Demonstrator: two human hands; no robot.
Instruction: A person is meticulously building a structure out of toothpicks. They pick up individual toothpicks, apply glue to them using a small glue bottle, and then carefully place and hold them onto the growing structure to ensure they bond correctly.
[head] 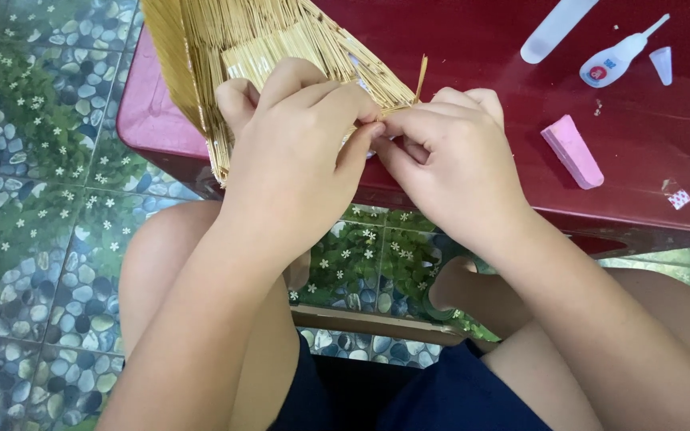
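Seen from above: a dark red surface (457, 48), glossy, over a floor (33, 239) tiled with a pebble and small white flower pattern. On the near left edge of the surface lay a straw piece (201, 48), made of many thin yellow sticks side by side, hanging partly over the edge. Left hand (297, 152) rested on its lower corner, thumb tucked under, grip pressed together on the straw ends. Right hand (453, 156) just beside, touching the left one, grip pinching the same straw ends between thumb and forefinger; one loose straw (422, 72) stood up above the knuckles. Well apart to the right lay a pink block (572, 150), tilted. Farther back, a white tube (554, 29) and a small glue bottle (612, 61) with thin nozzle, its clear cap (662, 64) off and just beside. Near the right edge, a tiny checked scrap (679, 199).
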